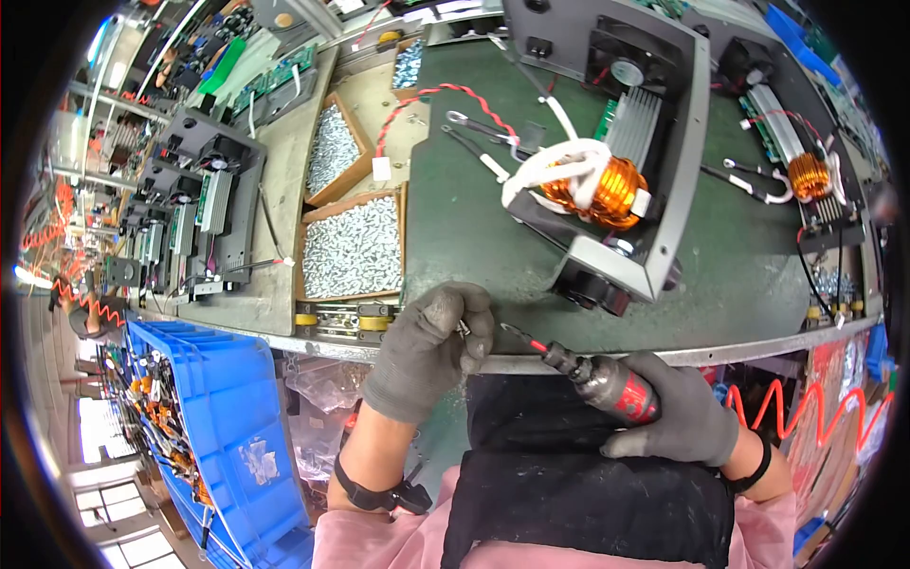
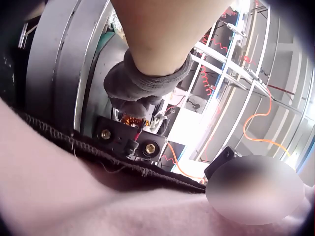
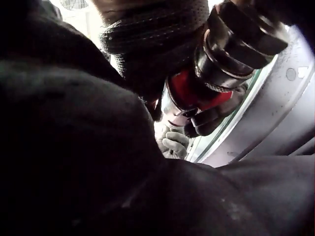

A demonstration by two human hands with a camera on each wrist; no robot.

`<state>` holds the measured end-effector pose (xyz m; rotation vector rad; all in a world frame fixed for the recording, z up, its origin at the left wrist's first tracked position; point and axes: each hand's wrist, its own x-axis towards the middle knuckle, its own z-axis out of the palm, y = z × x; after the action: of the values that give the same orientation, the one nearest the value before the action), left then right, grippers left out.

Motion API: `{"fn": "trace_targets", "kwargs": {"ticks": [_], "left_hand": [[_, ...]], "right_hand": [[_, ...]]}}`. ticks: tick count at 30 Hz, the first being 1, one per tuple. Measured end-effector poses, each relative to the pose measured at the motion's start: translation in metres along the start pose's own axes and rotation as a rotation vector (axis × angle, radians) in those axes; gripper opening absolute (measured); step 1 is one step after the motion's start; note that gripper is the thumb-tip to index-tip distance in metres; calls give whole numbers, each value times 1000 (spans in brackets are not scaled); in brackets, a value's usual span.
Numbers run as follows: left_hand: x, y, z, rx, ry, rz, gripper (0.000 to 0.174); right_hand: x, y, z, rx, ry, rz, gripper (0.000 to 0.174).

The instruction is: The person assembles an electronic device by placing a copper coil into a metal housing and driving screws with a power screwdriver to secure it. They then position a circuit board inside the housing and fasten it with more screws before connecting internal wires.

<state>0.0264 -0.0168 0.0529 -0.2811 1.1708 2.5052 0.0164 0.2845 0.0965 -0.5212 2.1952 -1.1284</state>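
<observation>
The gloved left hand (image 1: pixel 428 349) is over the table's front edge, its thumb and fingers pinching a small metal screw (image 1: pixel 463 328). In the left wrist view the left hand (image 2: pixel 133 88) shows from behind, its fingertips hidden. The gloved right hand (image 1: pixel 684 410) grips a red and black power screwdriver (image 1: pixel 614 387), whose bit points up and left toward the left hand. The right wrist view shows the screwdriver (image 3: pixel 189 93) close up. A grey metal housing (image 1: pixel 684 161) with a copper coil (image 1: pixel 607 192), a fan and a heatsink stands on the green mat (image 1: pixel 474 237).
Two trays of screws (image 1: pixel 353 248) (image 1: pixel 334 156) lie left of the mat. A second housing (image 1: pixel 806 142) stands at the right, and more units (image 1: pixel 213 204) at the left. A blue crate (image 1: pixel 232 427) is below the table's left side; a red coiled hose (image 1: pixel 806 412) hangs at the right.
</observation>
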Motion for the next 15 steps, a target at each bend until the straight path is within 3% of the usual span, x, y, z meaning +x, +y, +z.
{"fn": "trace_targets", "kwargs": {"ticks": [1,2,6,9,12,15], "left_hand": [[3,-7,3,-99,-59,-26,49],[4,-8,20,-69,63,-17,48],[5,-19,25,-37,129,-16,47],[4,-27,13,-125,-36,-25,42],[2,-24,21,-215,-1,-85,38],[1,-20,30,-107,-34,-24,38]], "right_hand": [[0,1,2,-7,11,-12,73],[-1,3,4,-12,29,-33,72],[-5,7,5,-32,39,-44,72],[-8,9,5,-80,54,-68,73],[-8,9,6,-83,73,-79,74],[-9,8,4,-86,47,-38,75]]}}
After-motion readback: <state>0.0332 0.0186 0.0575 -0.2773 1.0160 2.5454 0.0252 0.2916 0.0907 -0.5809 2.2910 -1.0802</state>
